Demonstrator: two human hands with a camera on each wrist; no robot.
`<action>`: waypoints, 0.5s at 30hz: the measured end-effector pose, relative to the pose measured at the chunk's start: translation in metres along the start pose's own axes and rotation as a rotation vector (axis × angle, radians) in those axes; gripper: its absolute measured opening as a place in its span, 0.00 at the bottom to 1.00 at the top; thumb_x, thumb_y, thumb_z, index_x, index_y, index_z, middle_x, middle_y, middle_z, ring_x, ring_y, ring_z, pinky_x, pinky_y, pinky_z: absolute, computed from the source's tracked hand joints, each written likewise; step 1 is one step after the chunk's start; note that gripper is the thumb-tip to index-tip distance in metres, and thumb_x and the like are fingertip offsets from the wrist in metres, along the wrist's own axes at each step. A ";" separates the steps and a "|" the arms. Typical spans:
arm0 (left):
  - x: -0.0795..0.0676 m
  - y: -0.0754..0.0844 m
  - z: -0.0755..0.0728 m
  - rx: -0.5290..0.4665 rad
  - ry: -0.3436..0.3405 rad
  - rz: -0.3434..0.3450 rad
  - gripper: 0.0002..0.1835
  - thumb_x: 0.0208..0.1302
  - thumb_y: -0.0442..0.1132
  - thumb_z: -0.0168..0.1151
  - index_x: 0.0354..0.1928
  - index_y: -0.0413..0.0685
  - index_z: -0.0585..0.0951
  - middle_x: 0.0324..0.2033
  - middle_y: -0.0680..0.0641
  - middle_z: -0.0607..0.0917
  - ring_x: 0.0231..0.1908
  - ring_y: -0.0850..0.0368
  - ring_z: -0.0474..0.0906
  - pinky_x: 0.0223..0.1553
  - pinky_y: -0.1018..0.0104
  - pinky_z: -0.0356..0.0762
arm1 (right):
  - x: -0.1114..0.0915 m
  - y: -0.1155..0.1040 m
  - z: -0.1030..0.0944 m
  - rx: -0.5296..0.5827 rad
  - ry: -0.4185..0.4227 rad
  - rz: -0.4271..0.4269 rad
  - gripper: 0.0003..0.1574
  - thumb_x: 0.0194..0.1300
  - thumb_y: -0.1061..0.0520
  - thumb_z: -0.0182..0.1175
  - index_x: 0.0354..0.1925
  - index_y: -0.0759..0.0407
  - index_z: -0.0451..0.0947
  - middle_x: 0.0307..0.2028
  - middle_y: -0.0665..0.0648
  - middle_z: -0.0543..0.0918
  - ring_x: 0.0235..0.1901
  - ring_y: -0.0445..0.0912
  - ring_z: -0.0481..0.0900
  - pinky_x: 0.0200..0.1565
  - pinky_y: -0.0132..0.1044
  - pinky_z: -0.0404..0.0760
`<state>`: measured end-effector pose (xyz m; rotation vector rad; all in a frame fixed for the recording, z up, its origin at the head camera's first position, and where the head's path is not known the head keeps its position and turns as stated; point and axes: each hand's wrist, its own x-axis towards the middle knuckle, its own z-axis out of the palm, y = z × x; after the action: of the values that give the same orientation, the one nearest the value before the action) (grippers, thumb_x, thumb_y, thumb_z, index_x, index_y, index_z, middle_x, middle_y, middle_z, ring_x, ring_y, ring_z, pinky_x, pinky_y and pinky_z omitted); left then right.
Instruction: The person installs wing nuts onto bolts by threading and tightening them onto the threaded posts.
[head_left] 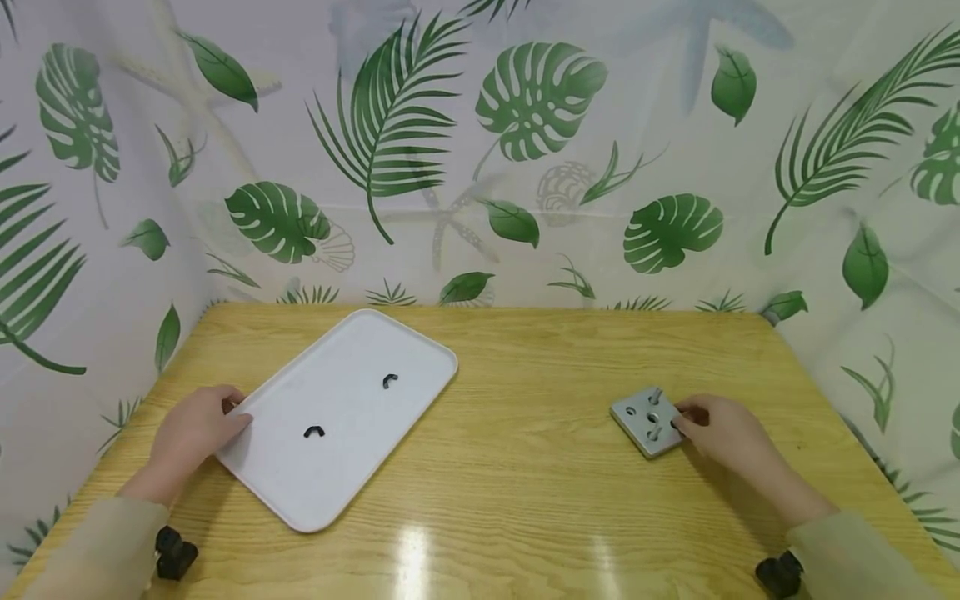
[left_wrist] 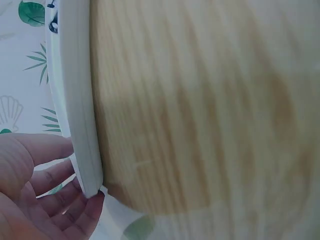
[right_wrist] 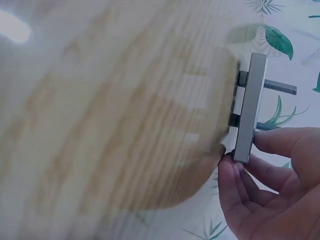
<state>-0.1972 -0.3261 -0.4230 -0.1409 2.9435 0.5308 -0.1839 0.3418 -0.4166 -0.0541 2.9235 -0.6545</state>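
On the left of the table a white rectangular tray lies at a slant. My left hand grips its left corner, thumb over the rim and fingers at the underside, as the left wrist view shows. Two small black wing nuts sit apart on the tray, one nearer and one farther. At the right, my right hand pinches the edge of a square grey metal plate with several holes. Two threaded bolts stick out of its upper face, and their dark heads show below it.
The wooden table carries the tray and plate, with bare wood between them. A leaf-patterned cloth rises behind the table and along both sides. Black wrist cameras sit at the left and right cuffs.
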 end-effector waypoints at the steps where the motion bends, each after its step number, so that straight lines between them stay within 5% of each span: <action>1: 0.000 -0.001 -0.001 0.001 0.010 0.013 0.19 0.71 0.37 0.65 0.55 0.27 0.82 0.48 0.27 0.86 0.43 0.35 0.84 0.42 0.44 0.84 | 0.000 0.000 0.000 0.003 0.002 -0.006 0.24 0.78 0.57 0.60 0.60 0.76 0.79 0.48 0.72 0.87 0.50 0.67 0.84 0.48 0.60 0.84; 7: 0.002 -0.002 -0.009 0.003 0.002 0.053 0.10 0.72 0.34 0.63 0.46 0.33 0.87 0.44 0.31 0.88 0.39 0.40 0.84 0.36 0.51 0.82 | 0.005 0.006 -0.002 0.134 -0.046 0.030 0.25 0.79 0.58 0.60 0.60 0.81 0.77 0.52 0.77 0.85 0.48 0.62 0.87 0.45 0.50 0.89; 15: 0.004 -0.005 -0.013 -0.011 -0.023 0.070 0.11 0.71 0.34 0.66 0.45 0.29 0.87 0.45 0.28 0.88 0.43 0.35 0.84 0.42 0.44 0.84 | 0.011 0.015 -0.003 0.533 -0.172 0.173 0.29 0.81 0.65 0.56 0.67 0.88 0.65 0.58 0.82 0.80 0.36 0.33 0.87 0.42 0.32 0.90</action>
<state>-0.2022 -0.3358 -0.4129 -0.0323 2.9322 0.5547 -0.1952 0.3563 -0.4218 0.1879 2.4644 -1.2933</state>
